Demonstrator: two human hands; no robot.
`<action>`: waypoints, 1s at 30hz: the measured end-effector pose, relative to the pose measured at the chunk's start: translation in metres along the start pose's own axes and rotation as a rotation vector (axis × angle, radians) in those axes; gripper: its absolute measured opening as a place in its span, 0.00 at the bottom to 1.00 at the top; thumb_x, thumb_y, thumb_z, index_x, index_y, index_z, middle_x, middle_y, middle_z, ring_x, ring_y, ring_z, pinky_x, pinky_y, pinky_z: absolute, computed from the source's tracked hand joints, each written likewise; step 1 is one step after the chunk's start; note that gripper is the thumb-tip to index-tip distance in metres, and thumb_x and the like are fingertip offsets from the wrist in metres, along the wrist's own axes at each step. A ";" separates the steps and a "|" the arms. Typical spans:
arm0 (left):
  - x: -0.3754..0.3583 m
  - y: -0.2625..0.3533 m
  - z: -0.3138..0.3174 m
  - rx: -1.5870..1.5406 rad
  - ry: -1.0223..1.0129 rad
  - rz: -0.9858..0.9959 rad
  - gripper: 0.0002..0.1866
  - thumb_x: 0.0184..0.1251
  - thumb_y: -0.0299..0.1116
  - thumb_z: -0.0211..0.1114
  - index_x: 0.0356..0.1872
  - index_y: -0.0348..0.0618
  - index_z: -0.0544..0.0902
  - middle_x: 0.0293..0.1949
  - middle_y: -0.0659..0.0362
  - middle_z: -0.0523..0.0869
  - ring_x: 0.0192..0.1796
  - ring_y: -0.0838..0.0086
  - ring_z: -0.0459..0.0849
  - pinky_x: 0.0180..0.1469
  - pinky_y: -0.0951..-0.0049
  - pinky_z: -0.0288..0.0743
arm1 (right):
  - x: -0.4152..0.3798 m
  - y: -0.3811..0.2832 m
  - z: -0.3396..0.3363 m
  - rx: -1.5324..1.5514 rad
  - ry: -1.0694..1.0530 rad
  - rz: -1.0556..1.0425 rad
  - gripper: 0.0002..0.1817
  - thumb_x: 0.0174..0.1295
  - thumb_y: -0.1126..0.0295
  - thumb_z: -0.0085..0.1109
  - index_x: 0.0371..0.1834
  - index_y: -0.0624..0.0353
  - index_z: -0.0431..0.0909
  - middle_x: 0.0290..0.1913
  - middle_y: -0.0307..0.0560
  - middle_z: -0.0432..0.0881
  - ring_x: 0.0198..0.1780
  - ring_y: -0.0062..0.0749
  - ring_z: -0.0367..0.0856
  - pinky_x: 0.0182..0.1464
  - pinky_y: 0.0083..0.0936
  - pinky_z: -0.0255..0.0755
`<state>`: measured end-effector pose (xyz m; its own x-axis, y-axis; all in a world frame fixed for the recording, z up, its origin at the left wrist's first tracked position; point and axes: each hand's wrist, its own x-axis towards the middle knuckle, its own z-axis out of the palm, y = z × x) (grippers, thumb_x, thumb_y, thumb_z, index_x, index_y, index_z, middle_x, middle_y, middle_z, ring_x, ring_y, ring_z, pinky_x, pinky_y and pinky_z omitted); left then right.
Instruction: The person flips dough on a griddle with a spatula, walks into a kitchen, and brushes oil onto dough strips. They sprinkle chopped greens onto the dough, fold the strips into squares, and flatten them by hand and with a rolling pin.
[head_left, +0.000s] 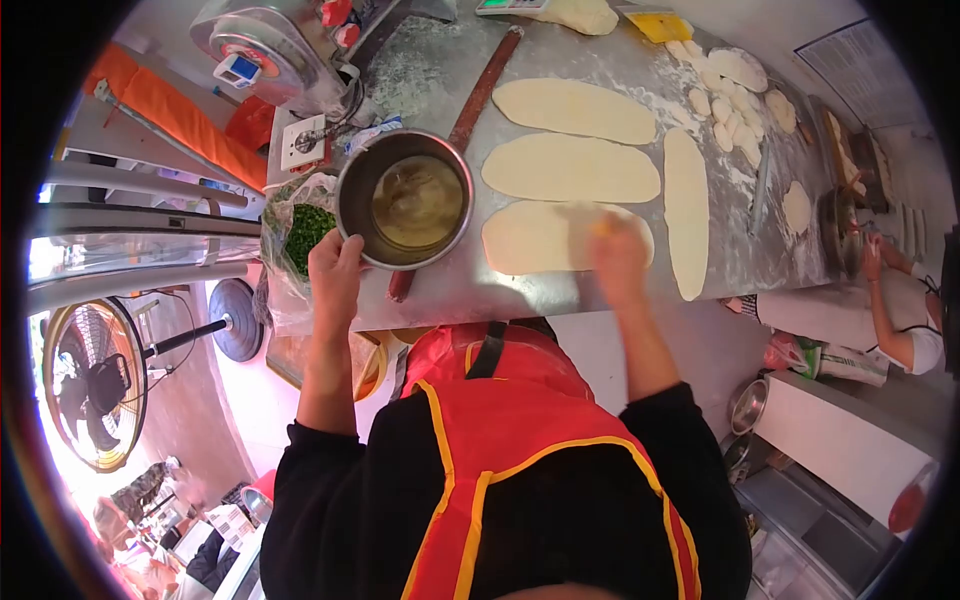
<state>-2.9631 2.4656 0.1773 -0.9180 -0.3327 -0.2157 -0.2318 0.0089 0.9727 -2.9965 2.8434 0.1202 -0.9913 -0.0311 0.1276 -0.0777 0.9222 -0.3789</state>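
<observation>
My left hand [336, 276] grips the near rim of a metal pot [350, 205] with yellowish liquid [420, 200] at its bottom, tipped towards me. Smeared by motion, my right hand [620, 262] is over the right part of the nearest flat dough strip [530, 240]. A small orange-yellow thing [604, 229] shows at its fingers, too blurred to name. Behind lie two more long dough strips, a middle one [570, 168] and a far one [575, 110]. Another strip [686, 215] lies crosswise to the right. A dark red rolling pin [487, 85] runs partly behind the pot.
Left of the pot sits a plastic bag of chopped greens [308, 235]. A mixer-like machine [270, 60] stands at the back left. Several dough pieces [735, 115] and a yellow scraper [660, 25] lie at the back right. A co-worker [900, 310] stands at the far right beside a pan [838, 230].
</observation>
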 end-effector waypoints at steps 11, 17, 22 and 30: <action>-0.016 -0.004 -0.033 -0.030 0.096 -0.024 0.07 0.68 0.26 0.55 0.36 0.33 0.80 0.30 0.60 0.84 0.29 0.81 0.81 0.37 0.79 0.78 | -0.026 -0.072 0.020 0.626 -0.175 0.156 0.11 0.60 0.64 0.59 0.40 0.59 0.81 0.41 0.53 0.82 0.41 0.40 0.82 0.42 0.34 0.76; -0.015 0.001 -0.021 -0.054 0.131 -0.037 0.07 0.68 0.26 0.55 0.35 0.32 0.80 0.30 0.60 0.83 0.30 0.81 0.81 0.38 0.78 0.78 | 0.005 0.099 -0.046 0.796 0.109 0.463 0.10 0.65 0.67 0.53 0.39 0.61 0.80 0.27 0.39 0.79 0.29 0.20 0.79 0.33 0.21 0.73; -0.017 0.005 -0.013 -0.040 0.138 -0.048 0.08 0.68 0.26 0.55 0.36 0.32 0.80 0.31 0.60 0.83 0.31 0.80 0.81 0.39 0.78 0.77 | 0.086 0.079 -0.025 0.237 0.363 -0.005 0.11 0.65 0.66 0.55 0.41 0.63 0.79 0.26 0.42 0.78 0.32 0.26 0.80 0.34 0.26 0.73; -0.032 0.007 -0.018 -0.006 0.227 -0.053 0.08 0.67 0.27 0.55 0.35 0.34 0.81 0.30 0.61 0.83 0.31 0.80 0.81 0.39 0.78 0.77 | 0.082 -0.110 0.074 0.120 -0.059 -0.458 0.11 0.59 0.71 0.55 0.44 0.61 0.75 0.49 0.55 0.75 0.44 0.50 0.79 0.42 0.42 0.76</action>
<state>-2.9295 2.4594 0.1927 -0.8087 -0.5358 -0.2428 -0.2756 -0.0195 0.9611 -3.0772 2.7115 0.1047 -0.8561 -0.4494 0.2550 -0.5166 0.7571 -0.3999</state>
